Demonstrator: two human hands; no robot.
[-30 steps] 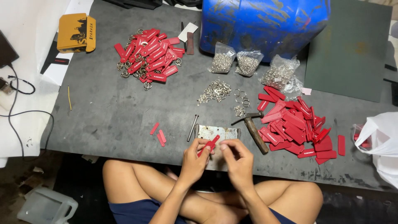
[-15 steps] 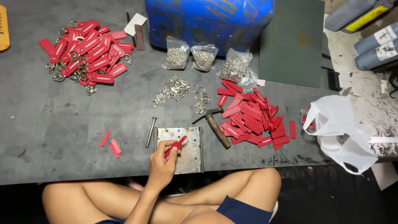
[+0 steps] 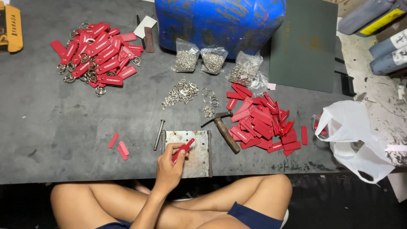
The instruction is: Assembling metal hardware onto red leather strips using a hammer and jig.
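Observation:
My left hand [image 3: 168, 169] pinches a red strip tag [image 3: 183, 149] and rests it on a worn metal plate [image 3: 200, 159] at the table's near edge. My right hand is out of view. A wooden-handled hammer [image 3: 222, 127] lies just right of the plate, and a thin metal rod [image 3: 159, 134] just left of it. A loose pile of plain red tags [image 3: 260, 121] sits to the right. Far left lies a heap of red tags with metal rings [image 3: 99, 53]. Loose rings [image 3: 182, 92] are scattered above the plate.
Clear bags of rings [image 3: 185, 59] stand before a blue barrel [image 3: 220, 21] at the back. A dark green mat [image 3: 305, 46] and a white plastic bag [image 3: 354, 135] lie to the right. Three stray red tags [image 3: 118, 146] lie left of the rod. My crossed legs are under the table edge.
One second ago both hands held the red tag over the plate; my right hand has since left the view. The left hand keeps the tag. The view has shifted right.

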